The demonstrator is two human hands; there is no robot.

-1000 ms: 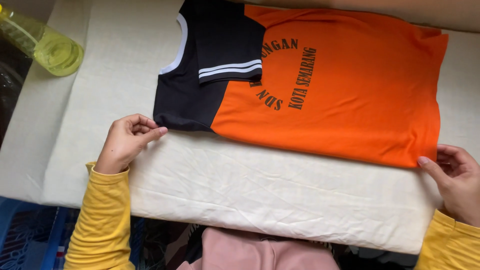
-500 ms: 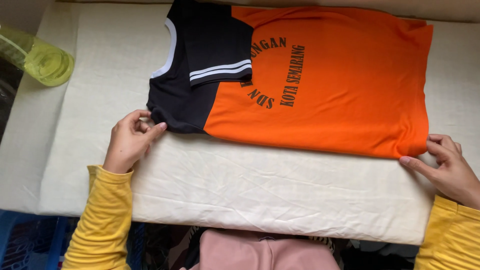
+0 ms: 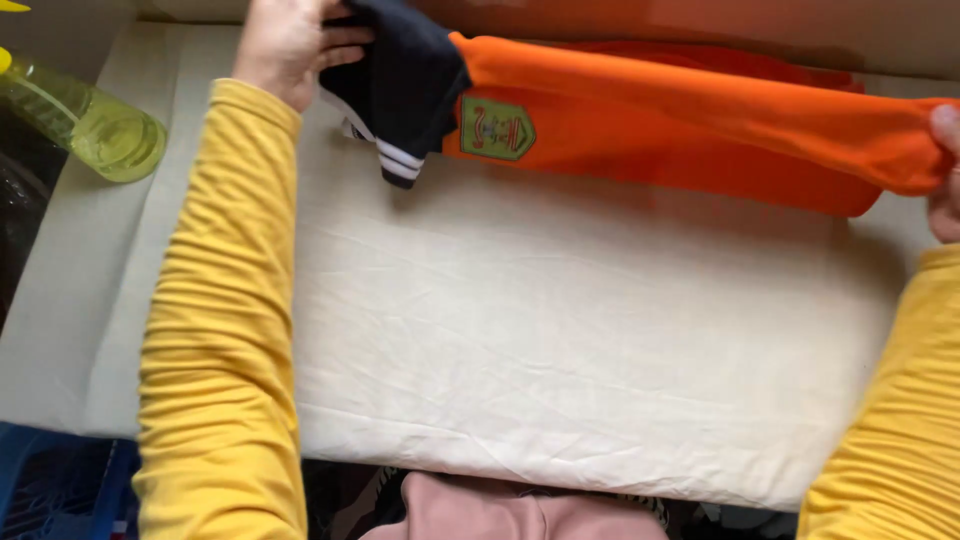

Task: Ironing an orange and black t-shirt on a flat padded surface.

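The shirt (image 3: 690, 125) is orange with a dark blue sleeve, and it is held up in a long fold across the far side of the white padded board (image 3: 600, 340). The left hand (image 3: 290, 45) is closed on the dark sleeve end, with the fingers curled into the cloth. The right hand (image 3: 945, 170) is at the other end, right at the edge of the picture, and it seems to pinch the orange hem, but most of that hand is cut off, so I cannot tell just how it grips. Both arms wear yellow sleeves (image 3: 220, 330). The shirt looks soft and light. It bends and sags where nothing holds it, and the white-striped cuff (image 3: 400, 165) hangs down loose. It will not break, and it does not look slippery, but it will flop and bunch if it is held in only one spot. I think the best places to hold it are the two far ends, one in each hand, so the fold stays straight. A green and yellow badge (image 3: 497, 127) shows on the orange part, near the dark sleeve. The board below is bare and a bit wrinkled. A yellow-green plastic bottle (image 3: 90, 125) lies off to the left, well apart from the shirt. Some pink cloth (image 3: 500, 510) peeks out under the near edge of the board.
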